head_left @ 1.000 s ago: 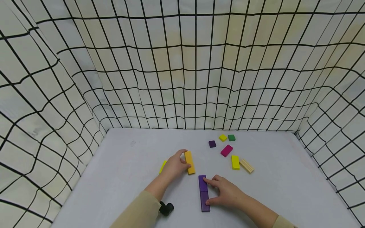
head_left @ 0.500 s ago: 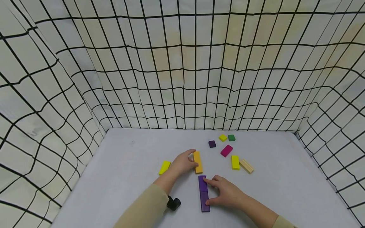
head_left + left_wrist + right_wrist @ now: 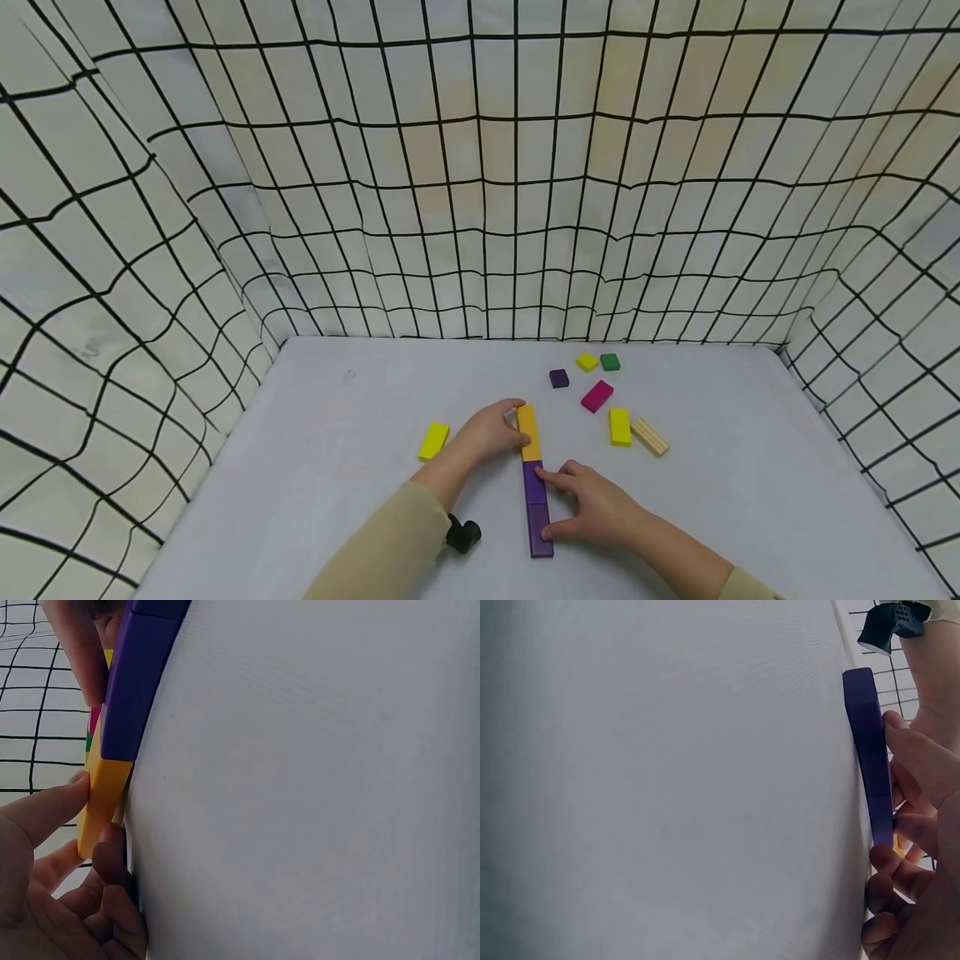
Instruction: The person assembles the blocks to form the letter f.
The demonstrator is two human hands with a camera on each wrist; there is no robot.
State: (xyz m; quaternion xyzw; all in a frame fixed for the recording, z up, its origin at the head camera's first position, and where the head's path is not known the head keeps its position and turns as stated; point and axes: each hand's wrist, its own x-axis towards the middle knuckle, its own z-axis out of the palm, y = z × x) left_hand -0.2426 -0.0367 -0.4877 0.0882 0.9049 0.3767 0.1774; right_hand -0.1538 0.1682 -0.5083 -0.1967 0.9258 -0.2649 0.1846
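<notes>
Left hand (image 3: 490, 429) pinches the orange block (image 3: 530, 433) to its right, end against the purple pair (image 3: 533, 505) (right hand (image 3: 600, 504) touching that, spread wide); lining-up seems the step, gentle release probably next.

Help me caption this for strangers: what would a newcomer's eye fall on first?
The orange block and two purple blocks likely stand out, end to end, centre front, with the left grip on the orange, the right grip touching the purple. Next come the magenta block, farther back right, and the black grid beyond.
</notes>
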